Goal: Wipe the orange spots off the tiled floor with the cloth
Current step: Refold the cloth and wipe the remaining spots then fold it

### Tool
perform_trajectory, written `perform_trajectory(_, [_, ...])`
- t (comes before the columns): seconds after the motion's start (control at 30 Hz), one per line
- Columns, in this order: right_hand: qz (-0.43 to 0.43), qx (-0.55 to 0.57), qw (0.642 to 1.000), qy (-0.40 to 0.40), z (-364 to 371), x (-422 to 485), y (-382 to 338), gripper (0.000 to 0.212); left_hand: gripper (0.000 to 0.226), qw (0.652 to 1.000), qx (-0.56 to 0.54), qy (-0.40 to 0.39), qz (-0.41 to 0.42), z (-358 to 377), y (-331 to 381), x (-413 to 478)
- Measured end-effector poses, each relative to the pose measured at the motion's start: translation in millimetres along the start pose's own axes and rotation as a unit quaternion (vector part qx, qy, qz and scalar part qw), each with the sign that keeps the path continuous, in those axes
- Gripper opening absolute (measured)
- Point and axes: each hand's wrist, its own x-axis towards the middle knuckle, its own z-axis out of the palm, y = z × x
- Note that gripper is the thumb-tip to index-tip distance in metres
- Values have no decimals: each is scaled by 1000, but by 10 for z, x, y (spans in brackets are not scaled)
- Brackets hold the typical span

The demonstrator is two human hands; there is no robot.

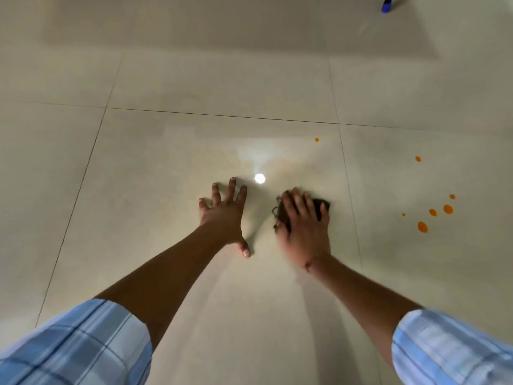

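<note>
We look down on a person's two bare forearms stretched over a pale tiled floor (166,79), plaid blue sleeves (83,345) rolled to the elbow. The left hand (226,215) lies flat on the tile, fingers spread wide and holding nothing, thumb pointing back toward us. Just to its right, the right hand (304,226) presses palm-down on a dark cloth (322,205) — the fingers lie across the top of it, and the fabric bunches out beyond the fingertips and along the thumb side. The right hand is blurred, so we cannot tell how tightly it grips; it appears to pin the cloth to the floor rather than clench it.

The cloth sits on the large central tile, close to the grout line (351,204) on its right edge. A faint orange-tinted smear (288,169) shows on the tile just beyond the cloth, beside a bright round reflection of a light (259,178).

The orange spots lie to the right, apart from the cloth: a cluster (433,215) of about five on the neighbouring tile, the largest (422,227) nearest us, a lone drop (418,159) farther up that tile, and a single small drop (316,139) near the far edge of the central tile.

At the top right corner, a blue-tipped object (386,6) touches the floor — too little of it shows to name.
</note>
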Motion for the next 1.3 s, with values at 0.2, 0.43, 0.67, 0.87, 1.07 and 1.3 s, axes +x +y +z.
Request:
perform_trajectory(0.2, [66, 258, 961, -69, -296, -916, -565, 40, 81, 983, -152, 87, -47, 420, 110, -1088])
perform_trajectory(0.43, [357, 573, 701, -230, -1916, -1405, -797, 43, 39, 877, -454, -79, -136, -355, 553, -2411])
perform_trajectory(0.67, [432, 635, 610, -195, -3571, -1971, -446, 12, 18, 782, -589, -153, -136, -1440, 1261, -3519])
perform_trajectory(0.87, [401, 705, 529, -250, -4309, -2117, 97, 29, 28, 709, -660, -109, -223, -2019, 1946, -3711])
perform_trajectory(1.07, [354, 732, 534, -231, -4905, -1969, 830, 43, 43, 648, -722, -85, -227, -2536, 2780, -3667])
perform_trajectory(1.3, [288, 713, 606, -202, -6368, -1584, 1389, 29, 52, 660, -747, -76, -19, -3661, 3475, -4027])
